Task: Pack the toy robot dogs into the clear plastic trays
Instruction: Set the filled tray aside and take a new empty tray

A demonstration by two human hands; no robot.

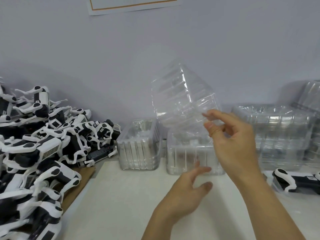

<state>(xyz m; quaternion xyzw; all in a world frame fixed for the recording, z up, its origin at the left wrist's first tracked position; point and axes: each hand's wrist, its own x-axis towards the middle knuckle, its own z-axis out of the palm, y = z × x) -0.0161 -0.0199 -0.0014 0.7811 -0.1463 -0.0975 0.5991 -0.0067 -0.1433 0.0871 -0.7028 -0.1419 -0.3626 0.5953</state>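
Low centre, my left hand (187, 186) hovers with fingers loosely spread, holding nothing. Just above it, my right hand (230, 135) pinches a corner of a tilted clear tray (180, 97), raised and empty, over two tray stacks (138, 146) on the white table (121, 205). Toy robot dogs (38, 144) heap at left; one dog (297, 182) lies at right beneath more trays (280, 135).

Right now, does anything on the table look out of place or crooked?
Yes. The toy dogs on the left lie in a tangled heap, not in rows. The clear tray pinched by the right hand hangs tilted in the air, one corner up. One dog lies alone on its side at the right.
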